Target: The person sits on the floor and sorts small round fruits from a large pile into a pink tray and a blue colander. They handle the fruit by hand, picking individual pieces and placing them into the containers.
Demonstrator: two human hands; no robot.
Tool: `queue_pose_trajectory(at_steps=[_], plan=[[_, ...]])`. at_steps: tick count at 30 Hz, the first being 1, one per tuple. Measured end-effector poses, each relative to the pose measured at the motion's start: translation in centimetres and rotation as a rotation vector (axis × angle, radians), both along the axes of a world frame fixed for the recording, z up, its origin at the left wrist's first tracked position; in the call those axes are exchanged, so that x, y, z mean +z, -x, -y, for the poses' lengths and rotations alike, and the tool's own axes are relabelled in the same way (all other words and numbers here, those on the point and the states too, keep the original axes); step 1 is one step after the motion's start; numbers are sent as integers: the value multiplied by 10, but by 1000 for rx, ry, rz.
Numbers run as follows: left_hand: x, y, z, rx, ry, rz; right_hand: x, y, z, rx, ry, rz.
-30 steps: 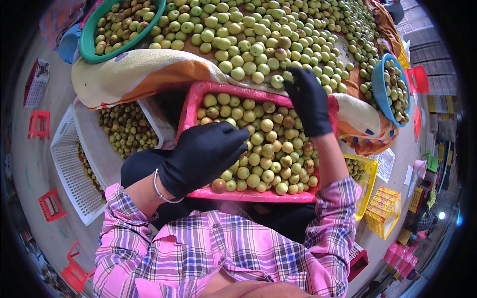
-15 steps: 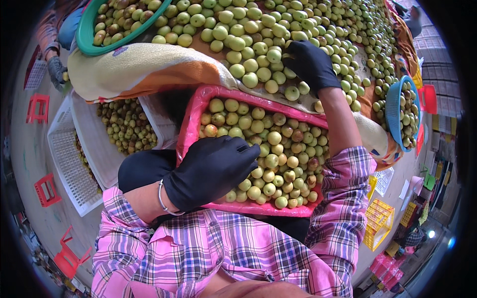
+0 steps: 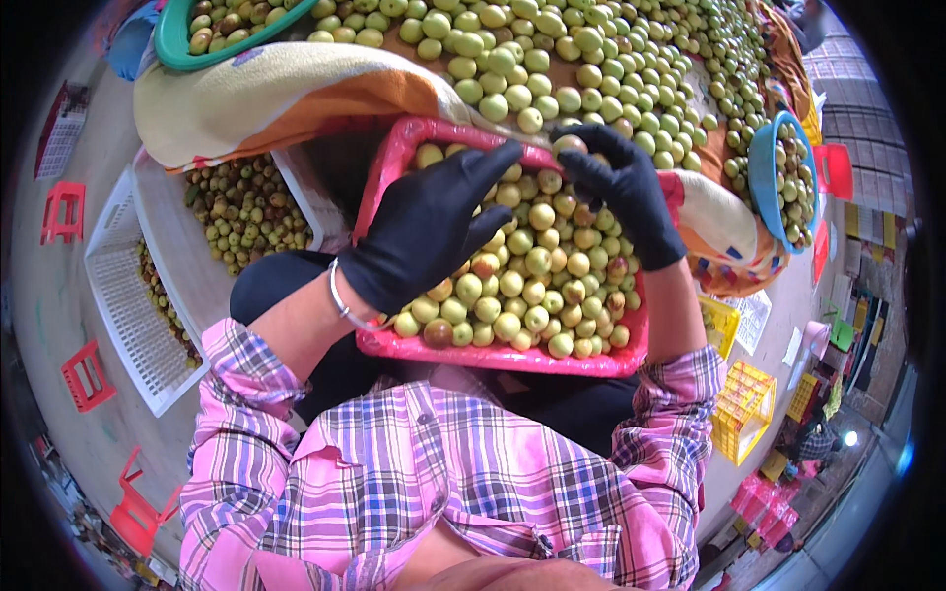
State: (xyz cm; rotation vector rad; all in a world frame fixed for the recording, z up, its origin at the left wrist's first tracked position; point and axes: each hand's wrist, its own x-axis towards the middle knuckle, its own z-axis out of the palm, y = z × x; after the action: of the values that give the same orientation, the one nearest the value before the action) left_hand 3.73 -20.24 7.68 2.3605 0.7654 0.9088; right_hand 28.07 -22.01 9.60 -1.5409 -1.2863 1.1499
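Leftward, white crate (image 3: 179, 231) beside tub (image 3: 493, 361)

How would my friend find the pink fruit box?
Start at the spread of round green fruit up top. Just below, under the black-gloved left hand and right hand, sits a shiny pink rectangular tub. Its pink separates it from the white plastic crate and yellow lattice crate.
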Motion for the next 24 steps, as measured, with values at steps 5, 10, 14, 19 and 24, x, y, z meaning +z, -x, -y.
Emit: queue_pose_trajectory(at_steps=[5,10,14,19,24], plan=[[-21,-20,9,-133,69,126,-16,34,60,-8,131,-203],[-36,-20,19,-286,628,205,-39,44,90,6,46,-272],[-50,-18,14,-200,783,49,-50,22,109,-145,143,-454],[-58,-3,5,-148,753,-53,-74,20,122,-176,130,-684],[-58,16,-6,-102,620,-197,-74,22,111,-101,95,-478]])
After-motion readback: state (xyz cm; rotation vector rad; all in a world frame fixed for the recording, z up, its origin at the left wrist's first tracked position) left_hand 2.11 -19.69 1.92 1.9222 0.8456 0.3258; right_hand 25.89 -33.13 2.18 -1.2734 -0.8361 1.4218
